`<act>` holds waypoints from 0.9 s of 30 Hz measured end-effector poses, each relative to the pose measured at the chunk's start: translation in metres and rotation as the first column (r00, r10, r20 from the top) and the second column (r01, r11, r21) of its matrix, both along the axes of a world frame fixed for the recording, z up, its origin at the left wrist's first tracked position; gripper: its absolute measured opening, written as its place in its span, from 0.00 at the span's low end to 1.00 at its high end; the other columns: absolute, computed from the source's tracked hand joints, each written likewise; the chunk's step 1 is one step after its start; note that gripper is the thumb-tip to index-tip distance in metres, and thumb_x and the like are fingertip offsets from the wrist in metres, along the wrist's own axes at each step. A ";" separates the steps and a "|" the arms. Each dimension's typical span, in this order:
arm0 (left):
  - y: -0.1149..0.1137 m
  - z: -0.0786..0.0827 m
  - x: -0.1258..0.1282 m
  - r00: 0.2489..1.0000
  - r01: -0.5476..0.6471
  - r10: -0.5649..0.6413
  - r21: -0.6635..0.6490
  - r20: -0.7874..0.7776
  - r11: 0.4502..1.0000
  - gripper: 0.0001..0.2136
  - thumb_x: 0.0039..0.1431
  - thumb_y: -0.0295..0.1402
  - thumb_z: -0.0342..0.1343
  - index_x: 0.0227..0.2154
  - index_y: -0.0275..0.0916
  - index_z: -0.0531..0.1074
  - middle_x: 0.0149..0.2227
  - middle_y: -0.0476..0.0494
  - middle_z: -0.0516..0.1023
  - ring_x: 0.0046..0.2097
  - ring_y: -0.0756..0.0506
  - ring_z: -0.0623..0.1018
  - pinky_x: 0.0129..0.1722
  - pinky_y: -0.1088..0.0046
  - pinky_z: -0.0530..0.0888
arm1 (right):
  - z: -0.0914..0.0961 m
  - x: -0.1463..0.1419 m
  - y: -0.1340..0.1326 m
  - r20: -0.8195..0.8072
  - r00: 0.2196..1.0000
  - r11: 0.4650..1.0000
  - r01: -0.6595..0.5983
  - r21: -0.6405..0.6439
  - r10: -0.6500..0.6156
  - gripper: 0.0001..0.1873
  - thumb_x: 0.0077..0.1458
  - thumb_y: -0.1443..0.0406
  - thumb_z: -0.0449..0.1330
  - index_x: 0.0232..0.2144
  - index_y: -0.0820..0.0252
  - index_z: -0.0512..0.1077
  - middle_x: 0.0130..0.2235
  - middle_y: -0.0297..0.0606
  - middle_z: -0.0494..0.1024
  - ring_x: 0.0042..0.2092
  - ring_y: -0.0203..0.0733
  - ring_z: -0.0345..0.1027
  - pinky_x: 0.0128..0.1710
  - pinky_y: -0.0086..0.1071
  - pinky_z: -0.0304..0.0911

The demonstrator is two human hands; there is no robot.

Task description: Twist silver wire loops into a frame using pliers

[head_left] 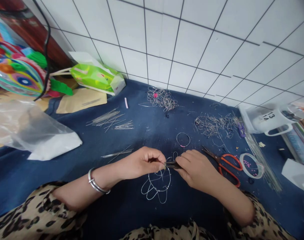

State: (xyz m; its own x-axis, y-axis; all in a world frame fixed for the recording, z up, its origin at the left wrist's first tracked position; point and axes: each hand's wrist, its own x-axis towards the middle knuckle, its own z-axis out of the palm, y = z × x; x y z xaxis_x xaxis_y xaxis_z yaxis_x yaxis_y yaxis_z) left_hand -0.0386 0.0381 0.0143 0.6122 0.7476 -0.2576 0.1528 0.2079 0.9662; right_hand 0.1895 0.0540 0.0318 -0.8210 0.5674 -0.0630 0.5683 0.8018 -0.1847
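My left hand [144, 162] is closed in a pinch on a looped wire frame [156, 185] that hangs down over the blue cloth [112, 140]. My right hand [195, 168] is closed round small dark pliers [172, 164], whose tip meets the wire at the top of the frame, between both hands. A silver bangle [97, 182] sits on my left wrist. A small wire ring [183, 139] lies just beyond my hands.
Red-handled scissors [226, 163] and a clear ring dish [251, 165] with pink beads lie to the right. Wire tangles [163, 99] [213, 125] and straight wire bundles [109, 119] lie further back. A plastic bag [29, 128] sits left, a white mug [271, 120] at right, and a tiled wall behind.
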 end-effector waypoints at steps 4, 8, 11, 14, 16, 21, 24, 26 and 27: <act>-0.001 0.002 0.001 1.000 -0.011 0.011 0.003 -0.006 1.000 0.07 0.56 0.32 0.51 0.28 0.34 0.68 0.23 0.53 0.61 0.24 0.54 0.58 0.24 0.78 0.57 | -0.001 -0.001 -0.001 0.023 1.000 0.998 -0.001 0.056 0.000 0.09 0.58 0.63 0.49 0.35 0.60 0.66 0.30 0.37 0.68 0.33 0.40 0.57 0.34 0.35 0.48; -0.002 0.003 0.002 1.000 -0.026 0.026 0.018 -0.015 1.000 0.07 0.56 0.32 0.51 0.28 0.34 0.68 0.23 0.53 0.61 0.25 0.54 0.59 0.24 0.78 0.57 | -0.002 -0.002 -0.003 0.060 0.998 0.996 -0.003 0.085 -0.002 0.08 0.58 0.63 0.48 0.33 0.60 0.65 0.30 0.37 0.68 0.33 0.40 0.57 0.34 0.35 0.47; -0.002 0.003 0.003 0.999 -0.040 0.040 -0.006 -0.021 0.999 0.07 0.56 0.32 0.51 0.28 0.33 0.68 0.23 0.53 0.61 0.25 0.54 0.59 0.24 0.78 0.57 | -0.004 -0.003 -0.004 0.066 0.998 0.994 -0.002 0.106 -0.005 0.07 0.58 0.63 0.48 0.32 0.60 0.64 0.30 0.36 0.68 0.32 0.40 0.57 0.34 0.35 0.47; -0.002 0.003 0.003 0.998 -0.056 0.055 -0.039 -0.012 0.998 0.06 0.56 0.31 0.51 0.28 0.33 0.68 0.23 0.53 0.62 0.25 0.54 0.59 0.25 0.78 0.58 | -0.007 -0.002 -0.005 0.053 0.999 0.991 0.004 0.131 -0.012 0.08 0.58 0.64 0.48 0.32 0.60 0.65 0.29 0.36 0.68 0.32 0.40 0.57 0.33 0.35 0.46; -0.002 0.003 0.003 0.998 -0.062 0.062 -0.053 -0.001 0.997 0.06 0.56 0.31 0.52 0.27 0.33 0.68 0.23 0.53 0.62 0.25 0.54 0.59 0.25 0.77 0.58 | -0.009 -0.002 -0.006 0.036 0.999 0.990 0.012 0.139 -0.017 0.08 0.58 0.63 0.48 0.32 0.60 0.65 0.29 0.36 0.69 0.31 0.40 0.58 0.33 0.35 0.46; -0.003 0.002 0.004 0.993 -0.115 0.117 -0.096 0.015 0.989 0.06 0.56 0.32 0.52 0.28 0.34 0.68 0.22 0.54 0.62 0.23 0.55 0.59 0.24 0.78 0.57 | -0.011 -0.003 -0.006 -0.045 0.996 0.995 0.080 0.058 -0.077 0.10 0.59 0.62 0.49 0.29 0.60 0.65 0.28 0.35 0.69 0.30 0.37 0.60 0.32 0.32 0.49; -0.004 0.001 0.006 0.984 -0.176 0.178 -0.084 0.019 0.981 0.06 0.56 0.33 0.53 0.29 0.35 0.68 0.22 0.54 0.61 0.24 0.54 0.59 0.24 0.77 0.58 | -0.012 -0.005 -0.007 -0.088 0.985 0.988 0.148 -0.033 -0.150 0.12 0.60 0.61 0.47 0.29 0.60 0.64 0.28 0.35 0.70 0.30 0.36 0.61 0.31 0.30 0.51; -0.004 0.000 0.008 0.977 -0.204 0.209 -0.088 0.045 0.975 0.05 0.55 0.32 0.53 0.29 0.35 0.68 0.23 0.54 0.62 0.25 0.54 0.61 0.25 0.77 0.59 | -0.013 -0.006 -0.008 -0.098 0.978 0.981 0.176 -0.080 -0.184 0.12 0.60 0.61 0.47 0.29 0.60 0.64 0.27 0.34 0.70 0.30 0.35 0.62 0.31 0.29 0.52; -0.004 -0.001 0.008 0.973 -0.214 0.221 -0.094 0.067 0.972 0.05 0.55 0.32 0.54 0.28 0.35 0.68 0.24 0.53 0.63 0.25 0.54 0.62 0.26 0.77 0.60 | -0.014 -0.006 -0.008 -0.101 0.976 0.978 0.186 -0.094 -0.195 0.11 0.60 0.60 0.47 0.29 0.60 0.63 0.27 0.34 0.70 0.30 0.35 0.62 0.30 0.29 0.52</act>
